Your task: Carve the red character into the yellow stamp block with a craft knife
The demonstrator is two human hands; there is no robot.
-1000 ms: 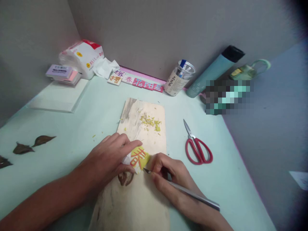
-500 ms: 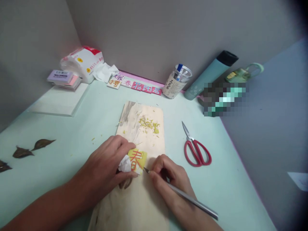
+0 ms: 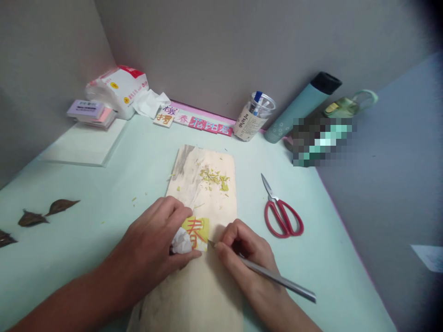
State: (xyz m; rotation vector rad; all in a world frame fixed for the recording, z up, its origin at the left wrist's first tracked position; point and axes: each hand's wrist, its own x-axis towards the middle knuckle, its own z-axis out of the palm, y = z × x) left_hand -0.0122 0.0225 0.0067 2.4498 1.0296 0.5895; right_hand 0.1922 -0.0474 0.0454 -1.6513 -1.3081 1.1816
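My left hand [image 3: 155, 240] is closed round a small square yellow carving block [image 3: 205, 227] bearing an orange-red Chinese character. A crumpled white tissue [image 3: 182, 241] is tucked under the same hand, against the block's left side. In my right hand [image 3: 245, 258] is a slim silver craft knife [image 3: 277, 278], gripped like a pen. Its blade points left and lies close by the block's right edge; whether it touches, I cannot tell. Below both hands runs a worn wooden board [image 3: 194, 299]. Yellow-green shavings [image 3: 215, 178] are scattered over its far part.
Red-handled scissors [image 3: 284, 219] lie right of the board. Dark dried leaves [image 3: 33, 217] rest at the left. Along the back stand a tissue pack [image 3: 119, 90], a row of lettered tiles [image 3: 197, 122], a clear jar with pens [image 3: 251, 122] and a teal bottle [image 3: 301, 108].
The yellow block has turned slightly and now sits straighter, shifted a little left. The tissue moved with my left hand. My right hand's knife handle has tilted a little flatter.
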